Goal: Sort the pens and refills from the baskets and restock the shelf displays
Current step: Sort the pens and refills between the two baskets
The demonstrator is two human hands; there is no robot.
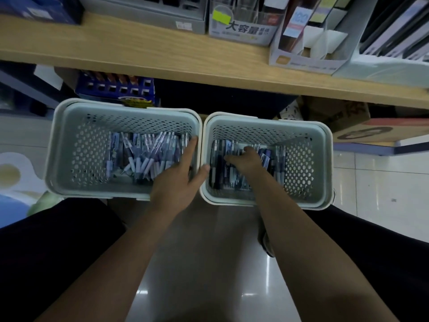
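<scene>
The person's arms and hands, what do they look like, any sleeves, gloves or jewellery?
Both forearms are bare up to the bottom edge of the picture, with no sleeve in view. The left hand and the right hand are ungloved. No watch, bracelet or ring shows on either. Dark trousers cover the legs on both sides.

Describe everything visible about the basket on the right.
The pale grey-green perforated plastic basket on the right is rectangular, with round-holed walls and a cream rim. It sits upright on the glossy floor below the wooden shelf, its left rim against the matching left basket. A layer of packaged pens and refills covers its bottom. The right hand reaches into it, fingers on the pens; whether its grip has closed on one cannot be told.
</scene>
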